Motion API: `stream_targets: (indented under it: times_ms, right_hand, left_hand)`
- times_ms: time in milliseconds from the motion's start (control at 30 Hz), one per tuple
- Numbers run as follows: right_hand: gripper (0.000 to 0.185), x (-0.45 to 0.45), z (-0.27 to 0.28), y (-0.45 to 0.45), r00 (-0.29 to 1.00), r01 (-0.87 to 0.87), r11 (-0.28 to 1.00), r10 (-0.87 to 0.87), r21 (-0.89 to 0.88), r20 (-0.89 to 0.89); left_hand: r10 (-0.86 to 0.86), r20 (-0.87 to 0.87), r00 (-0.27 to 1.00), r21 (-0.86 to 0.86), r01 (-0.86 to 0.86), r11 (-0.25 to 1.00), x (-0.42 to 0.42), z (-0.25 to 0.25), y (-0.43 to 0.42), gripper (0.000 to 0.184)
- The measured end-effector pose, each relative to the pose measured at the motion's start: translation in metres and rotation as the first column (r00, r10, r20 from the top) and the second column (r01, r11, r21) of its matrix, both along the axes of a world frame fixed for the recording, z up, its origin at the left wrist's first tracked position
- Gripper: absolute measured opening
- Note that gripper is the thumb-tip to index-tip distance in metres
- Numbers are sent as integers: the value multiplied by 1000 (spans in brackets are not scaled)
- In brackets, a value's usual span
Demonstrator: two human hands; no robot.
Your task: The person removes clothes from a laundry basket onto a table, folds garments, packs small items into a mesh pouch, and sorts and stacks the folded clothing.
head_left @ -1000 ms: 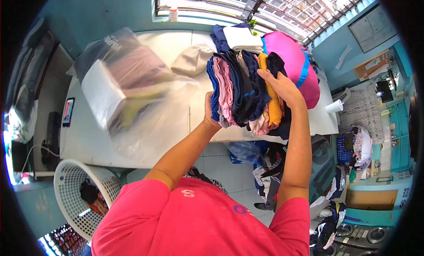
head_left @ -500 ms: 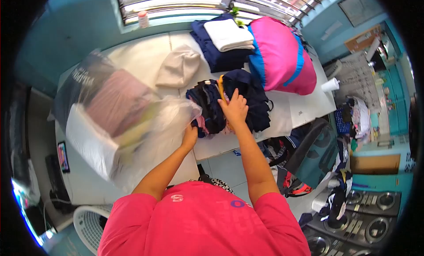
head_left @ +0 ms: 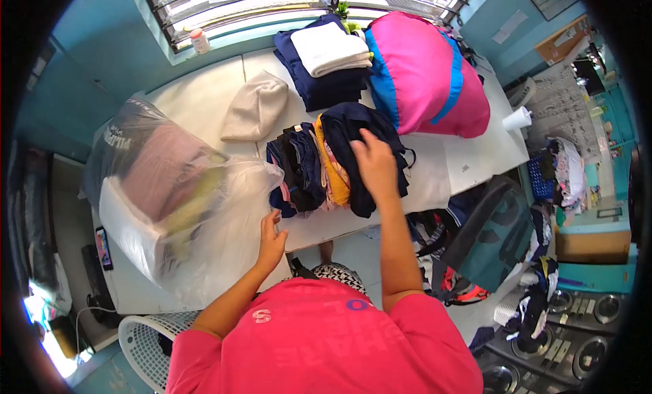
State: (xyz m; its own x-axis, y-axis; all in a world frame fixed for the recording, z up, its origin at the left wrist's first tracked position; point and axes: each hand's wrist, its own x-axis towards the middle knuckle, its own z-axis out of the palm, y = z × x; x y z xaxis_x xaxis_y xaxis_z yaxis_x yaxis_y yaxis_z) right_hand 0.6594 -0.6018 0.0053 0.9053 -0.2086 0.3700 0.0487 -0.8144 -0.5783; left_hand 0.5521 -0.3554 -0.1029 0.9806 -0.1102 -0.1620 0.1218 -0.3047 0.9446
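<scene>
Folded dark clothes (head_left: 299, 170) stand in a row on the white table, with a yellow garment (head_left: 337, 183) beside them. A navy garment (head_left: 350, 132) lies at the right end of the row. Over this navy garment is my right hand (head_left: 377, 166), its fingers stretched out and holding nothing. My left hand (head_left: 272, 239) is at the table's front edge, just below the dark clothes and close to a clear plastic bag (head_left: 241, 197). Its fingers are apart and nothing shows in them. Inside the bag are folded pink, yellow and white fabrics.
Behind the clothes lie a beige cloth (head_left: 255, 109), a navy stack with a white towel (head_left: 329, 47) on top, and a large pink-and-blue bundle (head_left: 428, 75). A phone (head_left: 103, 248) is at the left. Below are a white basket (head_left: 139, 343) and a dark green bag (head_left: 492, 238).
My left hand has come off the clothes toward me, and its fingers have opened. My right hand has shifted from beside the yellow garment to over the navy one. The view has shifted slightly.
</scene>
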Motion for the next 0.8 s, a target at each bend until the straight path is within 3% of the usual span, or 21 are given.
stream_targets:
  times_ms: [67, 133, 167, 200, 233, 267, 300, 400, 467, 500, 533, 667, 800]
  right_hand:
    - [34, 11, -14, -56, 998, 47, 995, -43, 87, -53]
    - [31, 16, -33, -108, 987, 88, 994, -79, 61, -141]
    - [34, 16, -40, -131, 951, 41, 999, -45, -19, -305]
    - [34, 14, -48, -145, 949, 30, 999, -32, -13, -314]
    - [39, 12, -57, -156, 943, -133, 991, 119, -26, -309]
    - [47, 11, -63, -161, 914, -294, 955, 269, -39, -303]
    - [63, 8, -68, -159, 891, -308, 942, 237, -131, -387]
    - [71, 4, -70, -149, 897, -346, 925, 278, -156, -343]
    - [74, 5, -73, -146, 855, -425, 904, 385, -42, -348]
    - [77, 5, -74, -145, 812, -483, 873, 476, 67, -337]
    - [77, 5, -75, -144, 809, -490, 869, 484, 70, -335]
    - [79, 10, -95, -156, 831, -512, 856, 473, -72, -292]
    - [77, 18, -91, -161, 873, -468, 869, 426, -161, -236]
  left_hand:
    - [36, -23, 999, 26, -35, 999, -1, 23, -2, 49]
    - [126, 71, 990, -217, -108, 970, -2, 41, -12, 40]
    - [135, 69, 988, -207, -119, 971, 0, 57, -19, 40]
    - [108, 89, 990, -272, -80, 959, 5, 79, -27, 37]
    - [83, 109, 991, -337, -42, 941, 10, 102, -35, 33]
    - [66, 211, 975, -372, 17, 928, 14, 125, -44, 34]
    - [54, 313, 948, -398, 79, 914, 19, 149, -51, 35]
    - [19, 677, 736, -411, 356, 839, 23, 232, -69, 54]
    - [-11, 795, 606, -412, 555, 722, 23, 278, -79, 49]
    - [-65, 812, 580, -410, 647, 643, 22, 298, -83, 47]
    - [-121, 822, 556, -410, 726, 552, 19, 311, -85, 44]
    - [-431, 743, 512, -354, 847, 396, -2, 345, -81, 36]
    - [-447, 741, 501, -415, 865, 282, 1, 338, -87, 31]
